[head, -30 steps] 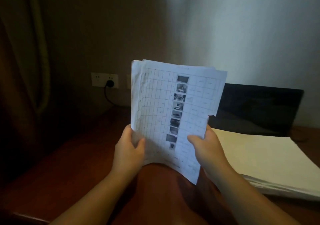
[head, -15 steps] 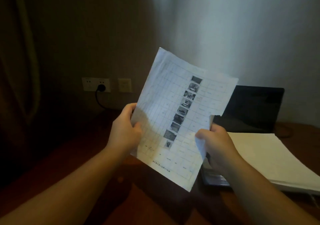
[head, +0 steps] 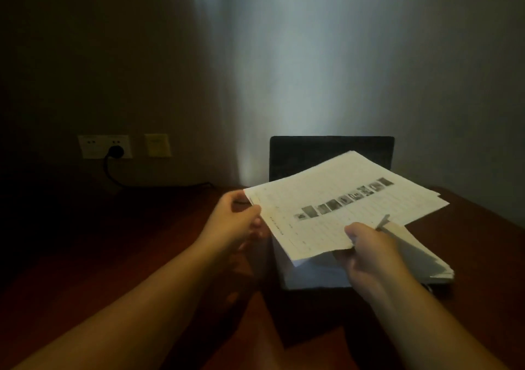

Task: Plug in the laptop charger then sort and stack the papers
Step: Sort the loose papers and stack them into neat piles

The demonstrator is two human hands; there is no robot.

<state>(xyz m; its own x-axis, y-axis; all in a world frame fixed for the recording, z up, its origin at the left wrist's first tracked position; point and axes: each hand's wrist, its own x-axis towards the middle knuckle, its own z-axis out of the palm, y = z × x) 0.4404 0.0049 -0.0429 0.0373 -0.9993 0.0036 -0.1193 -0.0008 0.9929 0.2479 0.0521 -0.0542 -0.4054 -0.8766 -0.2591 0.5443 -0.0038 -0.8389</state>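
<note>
Printed sheets (head: 341, 207) hiding laptop (head: 301, 156) base, table print blurred, desk (head: 142, 256) dim

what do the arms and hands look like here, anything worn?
Both forearms are bare up to the frame edge: no sleeves visible. The left hand and right hand wear no gloves; no rings, watch or wristband show. Dim light hides finer detail.

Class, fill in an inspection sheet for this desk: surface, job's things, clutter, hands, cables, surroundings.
Surface: dark reddish wooden desk.
Job's things: printed sheets held nearly flat above the paper stack; laptop behind, lid up.
Clutter: nothing seen.
Hands: left hand at the sheets' left edge, grip unclear; right hand pinches their near edge.
Cables: black plug in wall socket, cable running to the desk.
Surroundings: dim wall; switch plate.
</note>
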